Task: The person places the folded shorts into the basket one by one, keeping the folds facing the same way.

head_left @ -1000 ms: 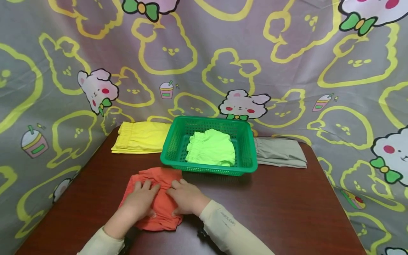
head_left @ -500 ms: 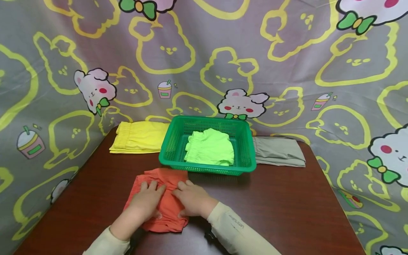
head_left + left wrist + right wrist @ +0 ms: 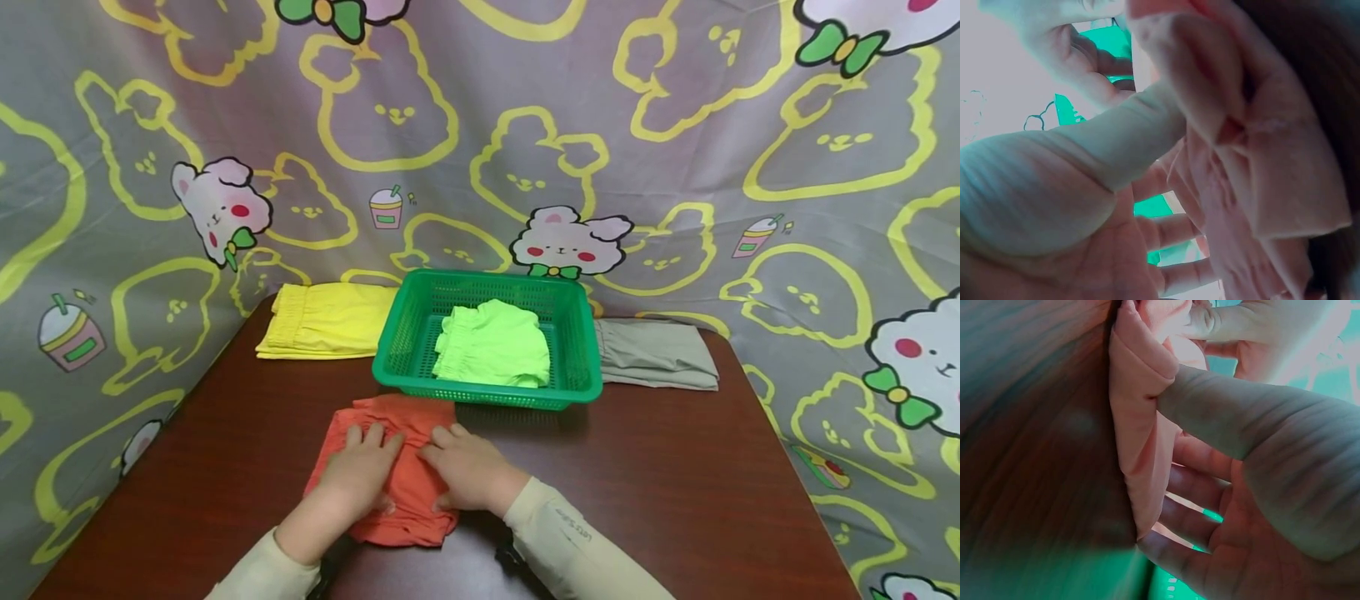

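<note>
A folded orange garment [image 3: 411, 487] lies on the table, with wrinkles across its top. My left hand [image 3: 356, 480] rests on its left half, fingers spread and pointing away from me. On the right side, my right hand [image 3: 474, 472] presses the cloth, its fingers reaching in over the edge. In the left wrist view the thumb touches the loose folds at the near end of the garment [image 3: 1291, 181], and the other fingers stretch out along it. The right wrist view shows straight fingers and a thumb against the garment [image 3: 1138, 425], whose folded edge lies along the wood.
Behind the garment stands a green plastic basket [image 3: 386, 371] with a folded lime-green garment [image 3: 495, 346] inside. A folded yellow garment [image 3: 330, 321] lies left of the basket, and a folded grey one [image 3: 660, 357] lies right. A patterned curtain [image 3: 450, 100] hangs around the dark wooden table [image 3: 660, 467].
Both hands have slid the orange garment a little to the right across the table. The view has shifted slightly; the basket and the other garments stay in place.
</note>
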Tool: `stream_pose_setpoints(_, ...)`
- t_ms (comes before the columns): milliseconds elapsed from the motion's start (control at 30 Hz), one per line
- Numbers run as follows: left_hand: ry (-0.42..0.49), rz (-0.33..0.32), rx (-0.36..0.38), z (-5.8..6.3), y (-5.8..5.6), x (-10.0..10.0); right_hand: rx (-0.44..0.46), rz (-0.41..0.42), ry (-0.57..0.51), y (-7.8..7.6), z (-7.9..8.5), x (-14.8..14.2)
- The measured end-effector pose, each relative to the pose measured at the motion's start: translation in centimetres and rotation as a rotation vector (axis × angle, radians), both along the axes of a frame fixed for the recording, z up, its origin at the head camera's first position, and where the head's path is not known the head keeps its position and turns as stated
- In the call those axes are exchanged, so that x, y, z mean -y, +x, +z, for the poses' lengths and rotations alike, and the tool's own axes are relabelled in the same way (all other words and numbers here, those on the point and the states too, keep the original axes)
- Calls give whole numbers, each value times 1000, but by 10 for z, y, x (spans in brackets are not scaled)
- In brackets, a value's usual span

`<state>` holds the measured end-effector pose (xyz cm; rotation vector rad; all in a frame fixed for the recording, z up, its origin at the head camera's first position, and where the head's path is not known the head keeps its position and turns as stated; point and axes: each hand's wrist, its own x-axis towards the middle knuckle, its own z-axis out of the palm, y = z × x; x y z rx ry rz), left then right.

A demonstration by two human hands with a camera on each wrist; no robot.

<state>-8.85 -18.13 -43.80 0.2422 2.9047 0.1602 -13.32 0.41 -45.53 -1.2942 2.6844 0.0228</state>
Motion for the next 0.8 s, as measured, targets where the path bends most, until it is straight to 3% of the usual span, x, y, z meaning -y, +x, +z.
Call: stream_pose_setpoints(800,0,-9,-6,-2,-2,-29,36,-18,-40,1,-2,-33)
